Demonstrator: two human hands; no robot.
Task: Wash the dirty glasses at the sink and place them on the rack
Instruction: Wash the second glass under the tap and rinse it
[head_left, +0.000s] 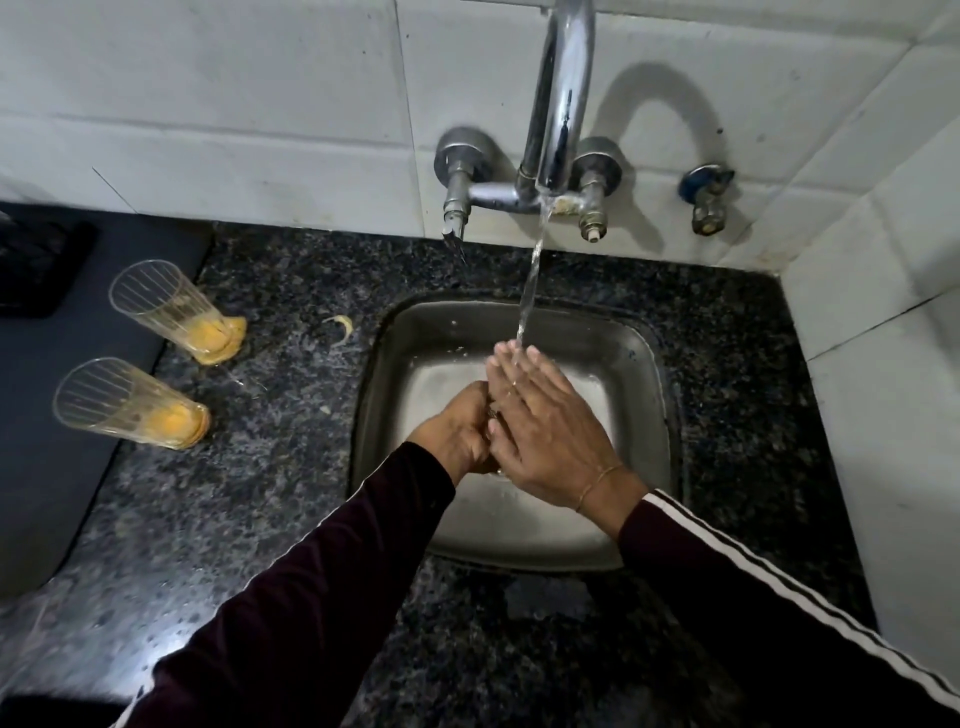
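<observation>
Little is done, I judge: both ribbed clear glasses with orange residue, one (176, 312) at ten o'clock and another (130, 405) at nine, wait unwashed while the flat right hand (545, 431) rubs the curled, empty-looking left hand (457, 431) over the steel sink (639, 415).

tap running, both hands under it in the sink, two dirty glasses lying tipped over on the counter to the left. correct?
One error: the head view shows the two dirty glasses standing upright on the counter, not tipped over. Tap running, both hands under it in the sink: right.
</observation>
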